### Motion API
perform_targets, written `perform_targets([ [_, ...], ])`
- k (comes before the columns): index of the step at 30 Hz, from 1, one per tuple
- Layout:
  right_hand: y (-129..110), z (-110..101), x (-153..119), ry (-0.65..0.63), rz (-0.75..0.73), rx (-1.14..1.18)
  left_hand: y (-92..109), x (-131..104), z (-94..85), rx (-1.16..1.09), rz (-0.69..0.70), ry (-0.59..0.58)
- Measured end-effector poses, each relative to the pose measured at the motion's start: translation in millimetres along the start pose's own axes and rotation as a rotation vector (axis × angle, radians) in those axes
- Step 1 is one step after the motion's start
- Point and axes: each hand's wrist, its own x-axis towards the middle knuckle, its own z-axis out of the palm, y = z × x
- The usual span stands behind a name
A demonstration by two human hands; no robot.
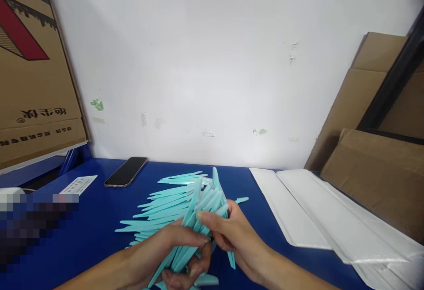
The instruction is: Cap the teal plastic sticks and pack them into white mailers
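A bunch of thin turquoise eyebrow razors (185,257) is wrapped in the closed fingers of my left hand (162,243), their slim tapered handles pointing down toward me. My right hand (240,232) pinches the upper part of the same bunch, its thumb lying across the wider blade ends. Some razors stick out below the right fingers. Behind and to the left of my hands, a loose pile of the same razors (165,208) is spread on the blue table (96,224), handles mostly pointing left. Part of the pile is hidden by my left hand and forearm.
A phone (126,171) lies at the back left, near a white printed label (79,185). White padded mailers (308,206) are stacked on the right. Cardboard boxes (36,82) stand at the left, with more cardboard (377,175) at the right. A white wall (198,69) rises behind.
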Motion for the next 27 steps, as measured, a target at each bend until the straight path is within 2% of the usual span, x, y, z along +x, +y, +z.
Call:
perform_targets([
  [7, -2, 0, -1, 0.028, 0.08, -0.002, -5, 0, -3.5, 0.078, -0.024, 0.02],
  [11, -7, 1, -3, -0.034, 0.029, 0.007, -1, -2, 0.1, 0.088, 0.014, 0.029],
  [16, -11, -3, -2, -0.052, -0.06, 0.023, 5, -3, 3.9, 0.107, 0.112, 0.089],
  [22, -8, -4, 3, -0.022, -0.085, 0.067, 9, -3, 0.6, 0.116, 0.046, 0.104],
  [24, -10, -4, 4, 0.014, -0.099, 0.068, 10, -4, 1.0, 0.19, 0.054, 0.18],
  [27, -17, -10, 8, 0.075, -0.173, 0.064, 11, -4, -2.2, 0.345, 0.067, 0.407],
])
